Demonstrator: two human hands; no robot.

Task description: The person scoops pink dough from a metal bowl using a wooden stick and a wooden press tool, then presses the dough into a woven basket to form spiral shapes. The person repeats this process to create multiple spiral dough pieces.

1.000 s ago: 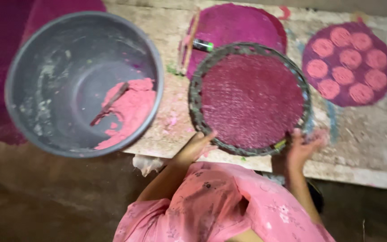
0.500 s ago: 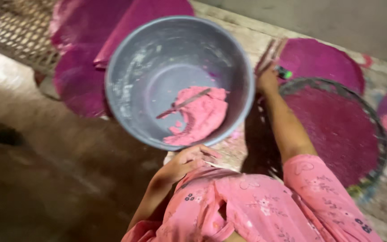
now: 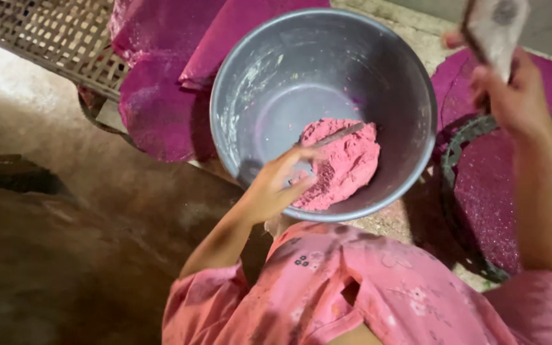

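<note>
A: Where's the pink dough (image 3: 343, 163)?

B: In the grey bowl (image 3: 269, 96). Left hand (image 3: 279, 185) grasps its utensil (image 3: 337, 136); right hand (image 3: 512, 96) clenches a grey tool (image 3: 496, 25).

A: Risk?

B: Bowl could tip; it overhangs the bench (image 3: 410, 220).

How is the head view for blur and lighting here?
Head view: right hand and the grey object it holds are motion-blurred; left hand and pink dough in the grey bowl are fairly sharp; floor at left is dim and shadowed.

A pink short-sleeved top (image 3: 352, 287) with a faint floral print is worn; both forearms are left bare below the sleeves.
</note>
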